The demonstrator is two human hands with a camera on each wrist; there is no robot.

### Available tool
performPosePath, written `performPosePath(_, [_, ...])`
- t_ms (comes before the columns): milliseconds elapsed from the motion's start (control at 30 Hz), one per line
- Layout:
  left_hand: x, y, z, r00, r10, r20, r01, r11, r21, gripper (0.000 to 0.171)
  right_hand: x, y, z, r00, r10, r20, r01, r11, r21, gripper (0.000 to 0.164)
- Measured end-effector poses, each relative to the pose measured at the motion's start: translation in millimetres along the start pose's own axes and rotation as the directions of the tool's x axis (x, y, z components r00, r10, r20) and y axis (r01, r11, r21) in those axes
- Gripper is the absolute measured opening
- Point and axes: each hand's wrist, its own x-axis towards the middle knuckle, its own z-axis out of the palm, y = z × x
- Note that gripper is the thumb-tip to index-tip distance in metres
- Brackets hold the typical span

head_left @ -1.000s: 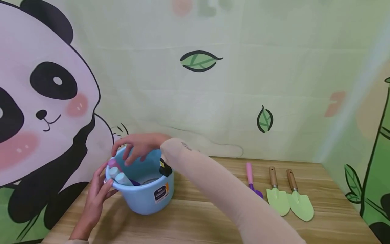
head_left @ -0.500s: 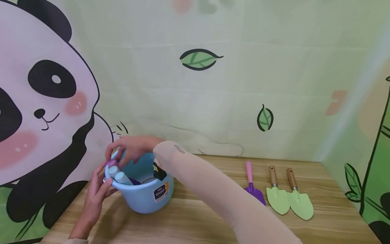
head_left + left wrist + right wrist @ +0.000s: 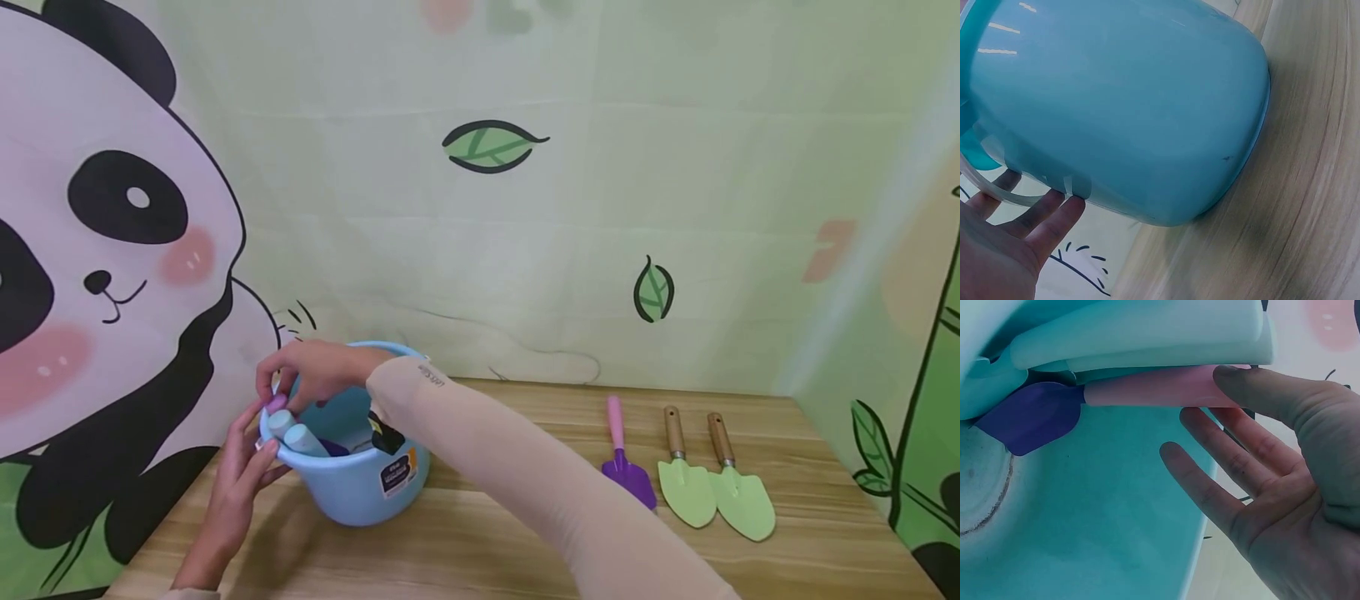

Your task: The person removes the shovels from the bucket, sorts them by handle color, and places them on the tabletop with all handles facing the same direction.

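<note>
A light blue bucket (image 3: 352, 497) stands on the wooden table, and my left hand (image 3: 234, 483) grips its left side by the rim. In the left wrist view the fingertips (image 3: 1060, 219) lie against the bucket's outer wall. My right hand (image 3: 322, 371) reaches over the bucket's far left rim. Its thumb and fingers pinch the pink handle of a small purple trowel (image 3: 1147, 387), whose purple blade points down inside the bucket. Two tools with light blue handles (image 3: 303, 440) lean beside it against the same wall; their lower ends are mostly hidden in the head view.
On the table's right lie a purple trowel with a pink handle (image 3: 628, 477) and two pale green trowels (image 3: 686, 492) with wooden handles. A cloth backdrop (image 3: 562, 208) with a panda and leaves rises behind the table. My right sleeve (image 3: 510, 450) crosses the table's middle.
My right hand has moved down and left to the pink handle and now pinches it. The left hand stays on the bucket. More of the purple trowel on the table shows beside the sleeve.
</note>
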Motion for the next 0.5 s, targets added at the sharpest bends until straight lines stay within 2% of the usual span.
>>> performPosePath(500, [-0.6,0.5,-1.0,0.999,-0.035,-0.005,0.035,0.999,0.033,0.056,1.4,-0.7,3.0,0.999,-0.04,-0.021,0.04,0.999,-0.019,0.02])
